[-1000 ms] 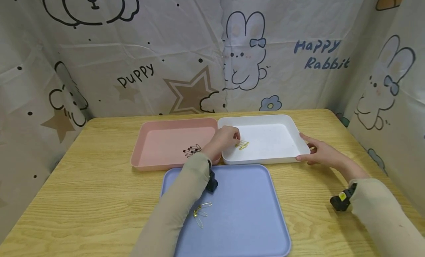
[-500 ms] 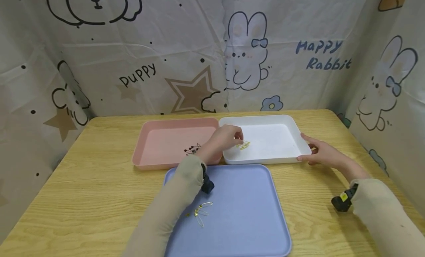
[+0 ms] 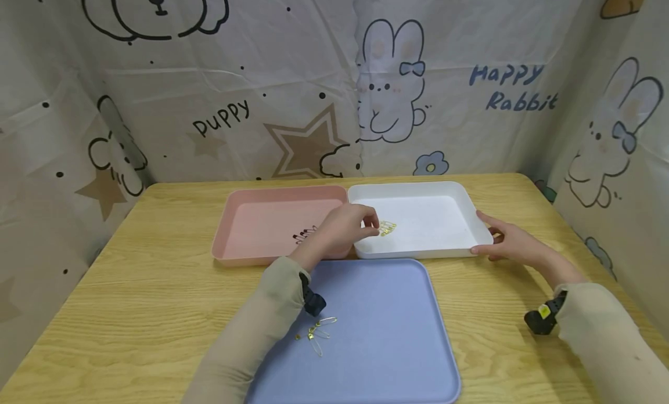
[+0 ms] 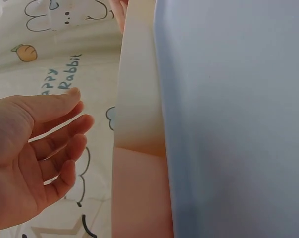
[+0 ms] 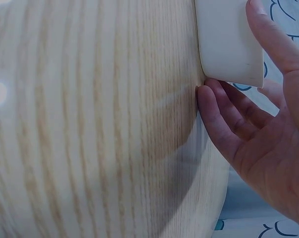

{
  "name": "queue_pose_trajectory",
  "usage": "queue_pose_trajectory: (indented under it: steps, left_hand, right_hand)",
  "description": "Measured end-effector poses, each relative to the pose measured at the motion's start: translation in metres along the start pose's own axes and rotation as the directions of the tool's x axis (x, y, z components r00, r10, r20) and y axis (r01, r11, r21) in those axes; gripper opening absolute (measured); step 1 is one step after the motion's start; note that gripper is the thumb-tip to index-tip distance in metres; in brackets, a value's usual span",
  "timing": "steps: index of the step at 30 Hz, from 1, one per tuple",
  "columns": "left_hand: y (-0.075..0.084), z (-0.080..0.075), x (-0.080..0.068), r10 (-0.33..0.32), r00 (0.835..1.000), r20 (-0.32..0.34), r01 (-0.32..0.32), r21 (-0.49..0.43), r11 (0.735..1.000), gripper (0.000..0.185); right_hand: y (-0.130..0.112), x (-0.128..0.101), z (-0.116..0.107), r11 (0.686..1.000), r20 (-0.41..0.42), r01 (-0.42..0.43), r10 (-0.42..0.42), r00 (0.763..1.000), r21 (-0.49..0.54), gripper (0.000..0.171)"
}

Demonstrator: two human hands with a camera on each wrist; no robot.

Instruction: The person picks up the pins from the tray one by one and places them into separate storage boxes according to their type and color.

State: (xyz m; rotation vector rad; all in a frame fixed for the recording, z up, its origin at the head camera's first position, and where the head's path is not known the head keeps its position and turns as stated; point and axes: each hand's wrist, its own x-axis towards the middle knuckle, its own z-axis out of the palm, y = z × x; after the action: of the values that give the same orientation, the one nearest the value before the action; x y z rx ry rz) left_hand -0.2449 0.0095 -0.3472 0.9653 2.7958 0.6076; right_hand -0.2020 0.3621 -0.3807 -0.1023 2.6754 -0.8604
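Observation:
In the head view my left hand (image 3: 345, 227) hovers over the near left corner of the white tray (image 3: 423, 218), fingertips just beside a small cluster of gold safety pins (image 3: 387, 228). Its loosely bent fingers hold nothing in the left wrist view, with a gap under the thumb (image 4: 55, 106). My right hand (image 3: 514, 244) holds the white tray at its near right corner, thumb on the front and fingers along the side. Black safety pins (image 3: 305, 234) lie in the pink tray (image 3: 251, 218), partly hidden by my left hand. More gold safety pins (image 3: 316, 334) lie on the blue tray (image 3: 387, 328).
The pink and white trays stand side by side at the back of the wooden table (image 3: 130, 288), with the blue tray in front. My left forearm crosses the blue tray's left part. A patterned cloth (image 3: 308, 73) hangs behind the table.
My left hand has drawn back slightly, its fingertips shifting left off the gold safety pins, and its forearm has moved left. The right hand stays at the white tray's corner.

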Motion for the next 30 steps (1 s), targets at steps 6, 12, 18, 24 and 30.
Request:
queue_pose_trajectory:
  steps: [6, 12, 18, 24, 30]
  left_hand:
    - [-0.001, -0.003, -0.015, -0.02, 1.0, -0.006, 0.02, -0.019, 1.0, 0.01]
    - [-0.002, -0.005, -0.028, -0.03, 0.999, -0.024, 0.03, -0.031, 0.999, 0.009]
    - [-0.006, -0.009, -0.041, -0.03, 0.999, -0.018, 0.029, -0.072, 0.997, 0.012]
    - [-0.01, -0.01, -0.049, 0.005, 1.0, 0.003, -0.005, -0.099, 0.995, 0.014]
    - [-0.013, -0.008, -0.058, 0.059, 0.998, 0.034, -0.057, -0.054, 0.997, 0.005]
  right_hand:
    - [-0.001, -0.001, 0.0, 1.0, 0.0, -0.001, 0.001, 1.0, 0.004, 0.1]
    - [0.0, 0.0, 0.0, 1.0, 0.006, -0.005, 0.004, 1.0, 0.009, 0.101]
    - [0.003, 0.002, 0.0, 1.0, 0.001, -0.004, 0.004, 1.0, 0.009, 0.1]
    - [0.002, 0.002, -0.001, 1.0, 0.0, -0.006, 0.006, 1.0, 0.006, 0.101]
    - [0.001, 0.0, 0.0, 1.0, 0.0, -0.007, 0.007, 1.0, 0.006, 0.101]
